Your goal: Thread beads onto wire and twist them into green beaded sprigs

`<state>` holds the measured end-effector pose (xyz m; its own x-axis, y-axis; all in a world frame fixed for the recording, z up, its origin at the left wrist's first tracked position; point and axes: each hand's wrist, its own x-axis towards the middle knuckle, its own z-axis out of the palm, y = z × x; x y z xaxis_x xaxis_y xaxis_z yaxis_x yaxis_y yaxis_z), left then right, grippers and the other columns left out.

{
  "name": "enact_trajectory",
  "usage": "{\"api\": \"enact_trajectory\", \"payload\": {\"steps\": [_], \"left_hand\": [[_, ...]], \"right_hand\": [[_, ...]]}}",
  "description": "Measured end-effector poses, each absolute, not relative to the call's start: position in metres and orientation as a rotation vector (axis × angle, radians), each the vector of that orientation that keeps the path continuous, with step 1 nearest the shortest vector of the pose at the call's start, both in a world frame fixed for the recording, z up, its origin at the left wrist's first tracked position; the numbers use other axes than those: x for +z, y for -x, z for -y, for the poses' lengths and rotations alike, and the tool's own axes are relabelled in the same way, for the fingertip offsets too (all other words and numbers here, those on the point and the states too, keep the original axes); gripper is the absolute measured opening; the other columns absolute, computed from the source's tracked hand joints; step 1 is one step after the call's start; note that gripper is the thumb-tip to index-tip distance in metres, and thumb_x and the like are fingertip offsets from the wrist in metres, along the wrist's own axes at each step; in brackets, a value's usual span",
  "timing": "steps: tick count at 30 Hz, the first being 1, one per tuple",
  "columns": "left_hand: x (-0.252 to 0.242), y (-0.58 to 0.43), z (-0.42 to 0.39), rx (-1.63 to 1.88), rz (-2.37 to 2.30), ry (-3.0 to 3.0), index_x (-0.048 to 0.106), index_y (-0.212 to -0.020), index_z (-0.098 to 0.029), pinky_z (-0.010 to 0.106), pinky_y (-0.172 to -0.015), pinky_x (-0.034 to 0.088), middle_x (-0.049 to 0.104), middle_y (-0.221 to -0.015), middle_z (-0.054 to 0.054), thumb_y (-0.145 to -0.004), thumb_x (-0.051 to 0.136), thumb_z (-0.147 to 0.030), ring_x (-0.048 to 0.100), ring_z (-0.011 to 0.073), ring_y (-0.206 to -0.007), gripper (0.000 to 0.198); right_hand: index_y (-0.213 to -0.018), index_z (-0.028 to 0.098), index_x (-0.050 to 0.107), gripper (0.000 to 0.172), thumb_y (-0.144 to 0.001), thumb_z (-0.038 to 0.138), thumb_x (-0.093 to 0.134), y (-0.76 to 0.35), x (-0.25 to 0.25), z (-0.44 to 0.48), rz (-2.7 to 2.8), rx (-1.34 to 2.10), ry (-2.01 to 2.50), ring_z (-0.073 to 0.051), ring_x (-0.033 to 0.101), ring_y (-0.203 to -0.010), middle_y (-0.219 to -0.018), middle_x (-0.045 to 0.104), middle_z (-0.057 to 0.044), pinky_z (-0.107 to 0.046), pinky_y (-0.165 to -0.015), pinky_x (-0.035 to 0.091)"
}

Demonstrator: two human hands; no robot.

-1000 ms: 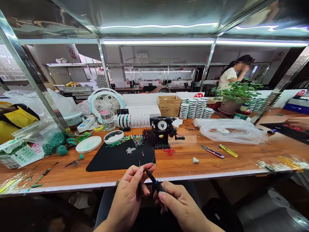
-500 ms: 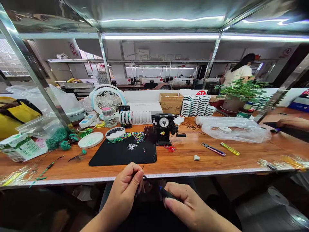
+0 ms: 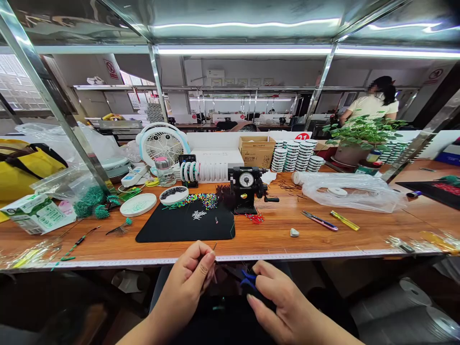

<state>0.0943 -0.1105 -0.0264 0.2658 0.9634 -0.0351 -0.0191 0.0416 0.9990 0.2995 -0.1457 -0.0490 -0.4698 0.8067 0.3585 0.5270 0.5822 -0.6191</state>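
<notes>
Two hands below the bench edge, as we log them — our left hand (image 3: pixel 183 287) pinched shut on a thin wire (image 3: pixel 215 246), our right hand (image 3: pixel 283 299) curled closed on a black-and-blue tool (image 3: pixel 249 281), partly hidden. Beyond, on the wooden workbench (image 3: pixel 283 239), lies a black mat (image 3: pixel 212 233), coloured beads (image 3: pixel 201 201) along its far edge.

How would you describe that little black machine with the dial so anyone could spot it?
Find the orange-brown wooden workbench and its black rectangular mat. Just past the mat's far right corner stands a small black metal machine with a side crank. Its round white dial sets it apart from the white coils beside it.
</notes>
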Motion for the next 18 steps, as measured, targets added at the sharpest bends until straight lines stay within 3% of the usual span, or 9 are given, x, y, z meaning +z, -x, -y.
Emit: {"api": "enact_trajectory", "payload": {"steps": [6,18], "left_hand": [[-0.024,-0.101,0.109,0.963,-0.846,-0.938,0.042,-0.066,-0.017,0.019,-0.041,0.016,0.036,-0.054,-0.006,-0.088,0.049,-0.033,0.022,0.0060,-0.046,0.028],[-0.030,-0.107,0.115,0.953,-0.797,-0.793,0.045,-0.068,-0.016,0.017,-0.040,0.019,0.038,-0.053,-0.006,-0.086,0.054,-0.030,0.026,0.0045,-0.044,0.024]], "right_hand": [[-0.066,0.015,0.049,0.013,-0.079,0.012,0.050,-0.295,-0.063,0.143,2.102,-0.037,1.054,-0.020,0.044,-0.078,-0.084,0.048,-0.008,-0.035,-0.068,0.040],[-0.069,0.013,0.053,0.011,-0.079,0.011,0.050,-0.283,-0.068,0.141,2.051,-0.113,1.026,-0.021,0.046,-0.080,-0.088,0.050,-0.012,-0.036,-0.068,0.042]]}}
